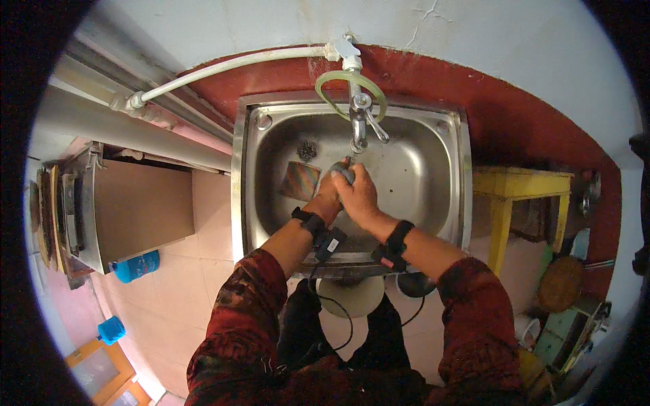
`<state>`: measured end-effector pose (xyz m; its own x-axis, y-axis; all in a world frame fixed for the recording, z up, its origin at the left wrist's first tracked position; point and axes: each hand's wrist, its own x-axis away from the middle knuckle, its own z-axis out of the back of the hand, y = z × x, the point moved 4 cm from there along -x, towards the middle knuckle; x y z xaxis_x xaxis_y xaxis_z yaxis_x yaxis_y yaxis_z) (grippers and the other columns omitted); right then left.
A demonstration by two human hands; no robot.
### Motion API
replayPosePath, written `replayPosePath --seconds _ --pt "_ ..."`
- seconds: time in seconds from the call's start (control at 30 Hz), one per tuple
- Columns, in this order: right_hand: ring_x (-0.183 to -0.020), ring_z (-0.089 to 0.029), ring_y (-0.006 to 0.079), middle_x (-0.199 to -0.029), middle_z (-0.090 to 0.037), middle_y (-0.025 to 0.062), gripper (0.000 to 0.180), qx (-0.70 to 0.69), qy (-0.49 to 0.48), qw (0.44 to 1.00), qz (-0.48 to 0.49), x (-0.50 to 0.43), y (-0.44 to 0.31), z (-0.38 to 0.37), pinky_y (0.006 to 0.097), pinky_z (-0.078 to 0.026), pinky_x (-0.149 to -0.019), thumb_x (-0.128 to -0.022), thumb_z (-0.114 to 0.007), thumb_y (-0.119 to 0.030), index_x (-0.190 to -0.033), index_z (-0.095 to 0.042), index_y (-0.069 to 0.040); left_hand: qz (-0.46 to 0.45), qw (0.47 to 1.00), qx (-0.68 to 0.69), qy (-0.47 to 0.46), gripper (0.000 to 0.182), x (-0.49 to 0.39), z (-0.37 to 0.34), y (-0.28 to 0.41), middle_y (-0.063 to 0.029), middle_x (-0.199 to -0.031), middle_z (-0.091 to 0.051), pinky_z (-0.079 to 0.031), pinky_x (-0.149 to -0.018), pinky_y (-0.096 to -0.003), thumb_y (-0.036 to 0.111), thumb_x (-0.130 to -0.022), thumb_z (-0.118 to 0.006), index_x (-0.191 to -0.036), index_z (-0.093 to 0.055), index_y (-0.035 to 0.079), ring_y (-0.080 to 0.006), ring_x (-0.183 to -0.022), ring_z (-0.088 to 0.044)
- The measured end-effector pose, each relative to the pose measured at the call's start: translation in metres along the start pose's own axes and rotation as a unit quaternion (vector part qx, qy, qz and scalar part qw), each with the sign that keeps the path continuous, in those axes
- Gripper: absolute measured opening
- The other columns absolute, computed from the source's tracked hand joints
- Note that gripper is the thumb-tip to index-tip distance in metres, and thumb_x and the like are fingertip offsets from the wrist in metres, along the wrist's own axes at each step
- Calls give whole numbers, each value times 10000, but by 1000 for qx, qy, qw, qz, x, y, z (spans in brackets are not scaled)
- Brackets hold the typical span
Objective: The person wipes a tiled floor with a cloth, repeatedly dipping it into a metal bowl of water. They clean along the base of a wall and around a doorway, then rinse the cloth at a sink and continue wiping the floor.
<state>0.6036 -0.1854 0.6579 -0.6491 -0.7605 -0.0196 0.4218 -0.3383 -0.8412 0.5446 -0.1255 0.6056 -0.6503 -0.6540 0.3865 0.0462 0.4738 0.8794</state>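
Observation:
Both my hands meet over a stainless steel sink (401, 203), just below the spout of a chrome faucet (358, 127). A small dark grey object (345, 172), perhaps a cloth or sponge, is between them. My right hand (359, 195) grips it from above with the thumb across it. My left hand (327, 195) lies under and beside it, its fingers partly hidden. Left of the hands, a striped cloth or pad (300, 180) lies on the sink bottom. Above that pad is a dark round scouring pad or drain strainer (307, 150); which one I cannot tell.
A pale green hose loop (325, 94) hangs around the faucet. White pipe (228, 63) runs along the wall to the left. A yellow table (523, 183) stands right of the sink, a brown-sided cabinet (144, 208) to the left. Below the sink's front edge is a pale bucket (350, 297).

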Motion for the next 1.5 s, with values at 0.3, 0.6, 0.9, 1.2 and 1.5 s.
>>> replayPosePath --seconds 0.3,0.6,0.9,1.2,1.5 --pt "-891 -563 297 -935 -587 159 329 -75 -19 994 -73 -30 36 22 356 -432 -800 -852 -488 -250 -1079 -501 -12 88 992 89 18 238 -18 -8 -12 -62 -884 -606 -465 -628 -294 188 -872 -463 -1018 -537 15 -157 -752 -577" --pt "-790 -594 327 -848 -633 165 362 -29 16 994 -102 -51 47 14 394 -454 -761 -828 -549 -346 -940 -592 -5 -54 767 -633 -88 409 -22 -22 -22 -203 -1065 -560 -407 -888 -412 163 -787 -527 -1157 -465 1 -366 -974 -534" --pt "-968 -536 317 -1075 -516 170 423 324 -135 936 32 -47 101 12 374 -447 -830 -769 -623 -186 -1159 -506 -70 -128 718 -664 -165 530 -19 46 -30 -128 -989 -616 -405 -882 -404 122 -550 -774 -1038 -576 62 -328 -1007 -546" --pt "-785 -571 290 -861 -581 161 286 -29 -246 967 -52 -27 53 5 367 -462 -682 -673 -603 -99 -948 -578 -23 -99 901 -421 16 611 13 25 38 -111 -1026 -576 -430 -839 -378 310 -683 -724 -1176 -467 57 -326 -962 -538" --pt "-776 -521 346 -787 -529 146 277 -41 28 998 41 13 -35 2 433 -418 -693 -804 -593 -307 -813 -513 -42 143 982 123 20 405 29 1 53 -100 -1044 -531 -444 -759 -358 342 -854 -527 -1140 -473 60 -249 -879 -534"
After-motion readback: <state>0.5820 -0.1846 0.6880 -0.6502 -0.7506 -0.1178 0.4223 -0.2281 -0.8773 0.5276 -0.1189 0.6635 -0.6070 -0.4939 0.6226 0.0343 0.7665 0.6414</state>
